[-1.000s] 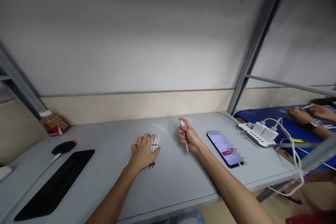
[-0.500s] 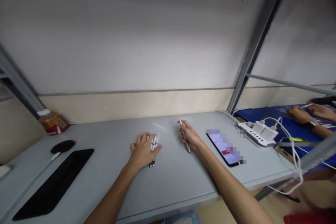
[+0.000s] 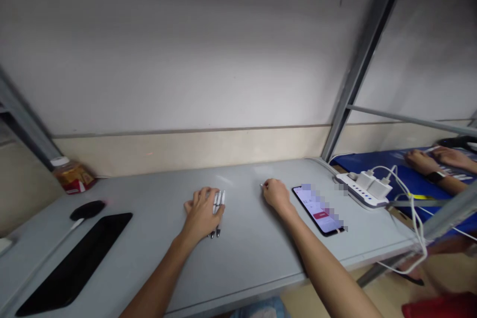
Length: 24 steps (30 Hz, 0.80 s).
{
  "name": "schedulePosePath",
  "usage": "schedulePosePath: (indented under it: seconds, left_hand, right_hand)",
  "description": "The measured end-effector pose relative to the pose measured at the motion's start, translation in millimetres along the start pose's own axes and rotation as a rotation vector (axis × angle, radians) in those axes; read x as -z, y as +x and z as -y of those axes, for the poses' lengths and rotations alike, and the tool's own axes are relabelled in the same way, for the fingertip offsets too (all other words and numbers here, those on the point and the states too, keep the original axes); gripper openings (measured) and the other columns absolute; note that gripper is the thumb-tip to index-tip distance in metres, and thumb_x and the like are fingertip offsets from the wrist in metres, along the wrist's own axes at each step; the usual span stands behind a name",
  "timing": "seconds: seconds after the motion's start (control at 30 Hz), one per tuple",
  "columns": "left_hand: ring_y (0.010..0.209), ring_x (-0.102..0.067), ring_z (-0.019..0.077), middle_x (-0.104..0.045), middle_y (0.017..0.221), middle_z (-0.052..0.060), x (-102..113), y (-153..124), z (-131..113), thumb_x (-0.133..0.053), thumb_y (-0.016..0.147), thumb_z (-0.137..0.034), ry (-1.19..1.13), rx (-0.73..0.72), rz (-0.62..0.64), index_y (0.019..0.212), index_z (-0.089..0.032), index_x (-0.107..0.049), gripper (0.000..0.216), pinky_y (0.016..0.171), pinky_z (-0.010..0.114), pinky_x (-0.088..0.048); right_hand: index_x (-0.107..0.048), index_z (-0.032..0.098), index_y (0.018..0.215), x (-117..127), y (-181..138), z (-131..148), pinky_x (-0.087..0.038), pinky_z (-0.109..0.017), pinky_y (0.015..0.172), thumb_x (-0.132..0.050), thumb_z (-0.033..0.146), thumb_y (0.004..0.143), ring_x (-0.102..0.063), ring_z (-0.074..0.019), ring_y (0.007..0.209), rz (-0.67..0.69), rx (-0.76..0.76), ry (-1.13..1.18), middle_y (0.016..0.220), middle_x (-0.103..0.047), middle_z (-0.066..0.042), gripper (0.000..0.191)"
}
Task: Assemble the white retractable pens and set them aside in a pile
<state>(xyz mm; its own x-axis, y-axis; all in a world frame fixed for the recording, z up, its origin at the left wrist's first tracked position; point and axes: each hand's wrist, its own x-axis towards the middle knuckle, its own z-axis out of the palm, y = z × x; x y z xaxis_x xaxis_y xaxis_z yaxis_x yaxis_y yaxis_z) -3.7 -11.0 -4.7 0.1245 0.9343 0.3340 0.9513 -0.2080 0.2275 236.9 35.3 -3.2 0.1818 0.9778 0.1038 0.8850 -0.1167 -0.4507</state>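
Note:
My left hand lies palm down over several pens, which rest side by side on the grey desk. Its fingers are bent and spread apart, with the thumb along the right side of the pens. Dark pen tips point towards me below the palm, while clear barrels show past the fingers. My right hand is a little to the right, low over the desk, closed on a pen. Only a small pale end of that pen sticks out at the left of the fist; the rest is hidden.
Right of my right hand lies a lit phone, then a white power strip with plugs and cables. A dark tablet-like slab, a black round pad and a jar are at left. Another person's hands rest on a blue surface.
My right hand has turned over and moved slightly right, so its pen is mostly hidden now. My left thumb has drawn in towards the pens, and more pen tips show below the palm.

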Motion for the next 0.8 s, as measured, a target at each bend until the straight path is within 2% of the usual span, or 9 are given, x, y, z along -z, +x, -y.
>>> schedulePosePath:
  seconds: [0.2, 0.4, 0.57, 0.7, 0.8]
  left_hand:
    - [0.113, -0.042, 0.0283, -0.052, 0.123, 0.007, 2.5, -1.5, -3.5, -0.05, 0.083, -0.042, -0.004, -0.047, -0.029, 0.113, -0.027, -0.053, 0.034, 0.087, 0.045, -0.032]
    - [0.114, -0.041, 0.0287, -0.052, 0.122, 0.008, 5.4, -3.3, -7.9, -0.052, 0.082, -0.039, 0.012, -0.104, -0.033, 0.085, -0.022, -0.057, 0.018, 0.087, 0.046, -0.033]
    - [0.118, -0.039, 0.0301, -0.052, 0.122, 0.009, 8.7, -5.7, -11.7, -0.052, 0.082, -0.039, 0.029, -0.157, -0.017, 0.07, -0.02, -0.054, 0.022, 0.088, 0.048, -0.033]
    - [0.119, -0.038, 0.0311, -0.053, 0.122, 0.009, 10.2, -7.1, -12.8, -0.054, 0.08, -0.041, 0.025, -0.182, 0.021, 0.066, -0.019, -0.054, 0.026, 0.09, 0.05, -0.032]
    - [0.121, -0.037, 0.0319, -0.053, 0.124, 0.008, 9.1, -7.4, -13.1, -0.056, 0.078, -0.04, 0.024, -0.191, 0.038, 0.066, -0.019, -0.055, 0.024, 0.091, 0.052, -0.031]
  right_hand:
    - [-0.069, 0.012, 0.1, 5.2, -1.2, 0.0, -0.045, -0.034, 0.077, -0.046, 0.021, 0.086, -0.063, -0.028, 0.096, -0.03, -0.022, -0.113, 0.108, -0.064, -0.019, 0.028]
    - [-0.069, 0.014, 0.1, 10.2, -2.6, 0.1, -0.045, -0.031, 0.076, -0.046, 0.017, 0.084, -0.064, -0.0261, 0.096, -0.044, 0.006, -0.166, 0.106, -0.066, -0.017, 0.028]
    - [-0.069, 0.014, 0.1, 9.9, -0.7, -3.0, -0.046, -0.035, 0.072, -0.047, 0.014, 0.082, -0.065, -0.029, 0.09, -0.017, -0.021, -0.173, 0.099, -0.067, -0.019, 0.028]
    - [-0.069, 0.013, 0.1, 12.2, 0.5, -4.3, -0.045, -0.036, 0.072, -0.048, 0.013, 0.082, -0.064, -0.0308, 0.091, 0.001, -0.054, -0.17, 0.097, -0.067, -0.02, 0.028]
    - [-0.068, 0.013, 0.103, 15.4, -0.8, -2.8, -0.044, -0.036, 0.075, -0.048, 0.014, 0.083, -0.06, -0.0305, 0.097, -0.021, -0.037, -0.163, 0.103, -0.064, -0.02, 0.028]
